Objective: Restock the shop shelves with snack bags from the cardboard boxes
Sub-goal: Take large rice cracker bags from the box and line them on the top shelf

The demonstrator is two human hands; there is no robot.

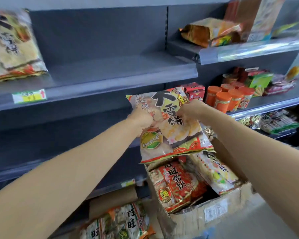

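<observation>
Both my hands hold up a large pale rice-cracker bag (pixel 171 135) with black lettering, in front of the grey shelves. My left hand (pixel 141 120) grips its left side and my right hand (pixel 188 111) pinches its upper middle. Directly below it stands an open cardboard box (pixel 214 209) with a red snack bag (pixel 174 183) and another pale bag (pixel 214 171) inside. A bag of the same pale kind (pixel 12 45) lies on the grey upper shelf (pixel 121 78) at far left; most of that shelf is bare.
A second box (pixel 110 200) at the bottom holds white-and-green snack bags (pixel 121 223). Right-hand shelves carry orange canisters (pixel 230 99), red boxes (pixel 195 92) and assorted packets (pixel 214 31). A yellow price tag (pixel 29 96) sits on the shelf edge.
</observation>
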